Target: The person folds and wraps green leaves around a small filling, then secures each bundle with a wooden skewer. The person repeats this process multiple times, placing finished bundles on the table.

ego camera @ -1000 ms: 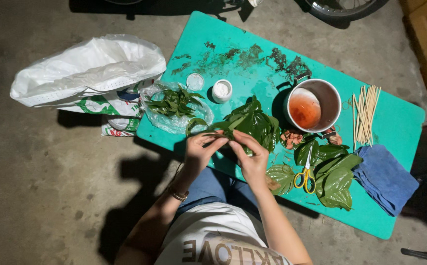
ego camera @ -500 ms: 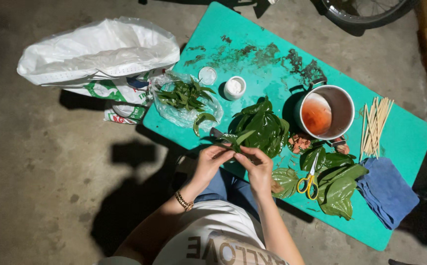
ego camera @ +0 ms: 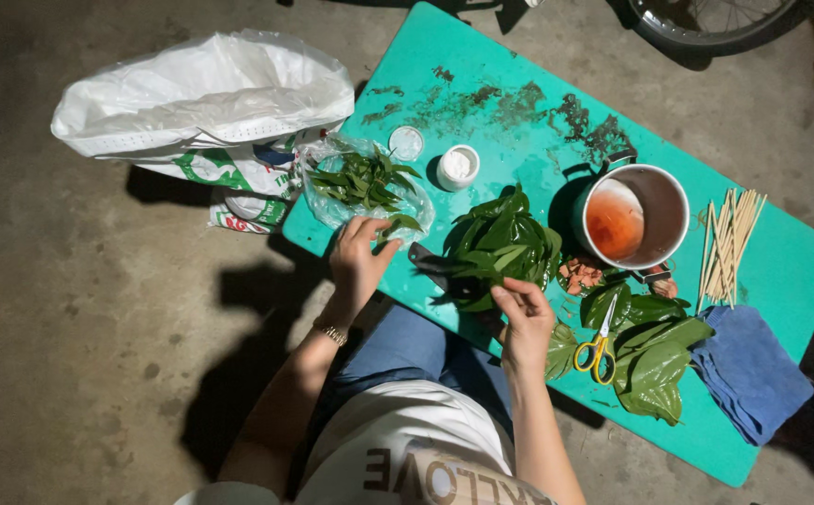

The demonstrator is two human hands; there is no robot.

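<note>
Left hand (ego camera: 356,262) at table (ego camera: 510,56) near edge pinches a small leaf (ego camera: 398,224) from bag (ego camera: 332,201) at 12 o'clock; right hand (ego camera: 524,318) grips leaf pile (ego camera: 501,243), bare floor at 9 o'clock.

Wheel (ego camera: 706,23) cut off by top edge; pot (ego camera: 636,220) contents unclear

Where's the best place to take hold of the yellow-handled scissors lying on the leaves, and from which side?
Take the yellow-handled scissors by their finger loops, coming from the person's side of the teal table. The loops lie at the near end, bare on top of the large green leaves, while the blades point away toward the metal pot. A grip from above at the loops likely avoids the blades and disturbs the leaves least.
</note>
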